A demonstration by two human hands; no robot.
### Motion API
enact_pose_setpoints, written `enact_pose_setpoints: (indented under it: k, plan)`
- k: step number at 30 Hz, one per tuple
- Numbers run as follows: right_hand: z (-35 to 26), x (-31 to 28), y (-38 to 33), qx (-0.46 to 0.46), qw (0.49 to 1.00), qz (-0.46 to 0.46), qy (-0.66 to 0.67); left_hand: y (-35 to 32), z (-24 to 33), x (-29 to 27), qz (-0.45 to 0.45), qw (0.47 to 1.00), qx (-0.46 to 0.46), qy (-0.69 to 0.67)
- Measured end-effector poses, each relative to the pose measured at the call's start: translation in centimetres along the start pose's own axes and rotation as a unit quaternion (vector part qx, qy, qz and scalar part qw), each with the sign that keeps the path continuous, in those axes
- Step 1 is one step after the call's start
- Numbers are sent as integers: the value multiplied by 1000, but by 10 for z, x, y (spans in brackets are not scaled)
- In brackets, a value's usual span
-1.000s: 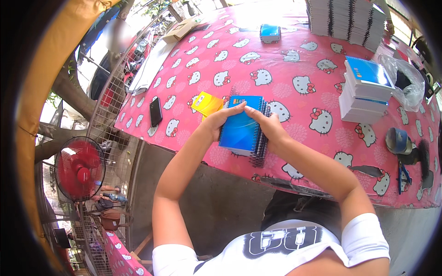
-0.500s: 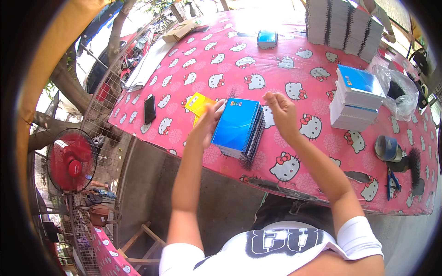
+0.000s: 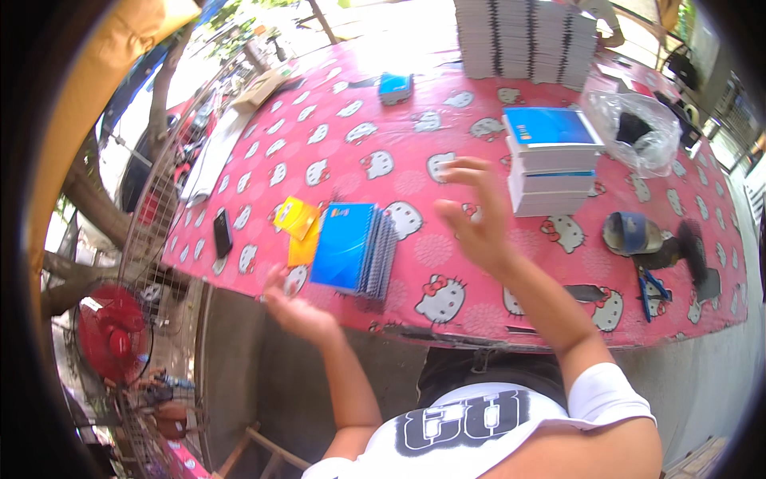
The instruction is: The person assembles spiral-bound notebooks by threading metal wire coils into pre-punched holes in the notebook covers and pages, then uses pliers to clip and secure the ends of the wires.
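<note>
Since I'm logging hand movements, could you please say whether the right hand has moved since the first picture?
Yes: judged against the blue-topped book stack, the right hand has moved rightward, nearer it and off the blue spiral notebooks.

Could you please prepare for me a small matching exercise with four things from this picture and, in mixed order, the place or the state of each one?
Column one:
1. right hand
2. phone
3. pliers
4. yellow booklets

Column two:
A. black, lying on the left part of the pink table
B. just left of the nearest stack of blue spiral notebooks
C. open, with nothing seen in it
D. blue-handled, lying on the right part of the table

Right pairs: 1-C, 2-A, 3-D, 4-B
</note>
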State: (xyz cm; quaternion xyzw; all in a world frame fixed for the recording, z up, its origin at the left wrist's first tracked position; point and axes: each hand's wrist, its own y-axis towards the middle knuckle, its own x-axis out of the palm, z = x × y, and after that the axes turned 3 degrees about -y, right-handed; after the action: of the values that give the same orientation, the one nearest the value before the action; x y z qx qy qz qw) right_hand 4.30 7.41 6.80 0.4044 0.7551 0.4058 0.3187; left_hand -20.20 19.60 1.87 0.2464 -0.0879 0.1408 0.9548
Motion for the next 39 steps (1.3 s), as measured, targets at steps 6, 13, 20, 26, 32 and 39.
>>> enact_pose_setpoints:
  k: [6,13,20,26,32,39]
  plan:
    - [87,-200,-19,412,897,155,-41,-74,62,64,-237,948,118,-177]
    - [133,-228,8,562,827,15,24,-113,25,213,-432,752,-460,-190]
    - [159,-221,69,543,810,-180,-133,-117,43,271,-521,668,-525,-86]
    - [141,-208,75,480,816,-256,-194,-106,55,284,-529,717,-454,-4]
    - [128,-216,68,458,860,-187,-124,-116,85,304,-569,727,-383,37]
    - [87,-231,43,293,945,-74,-126,-122,113,274,-579,771,-262,-21]
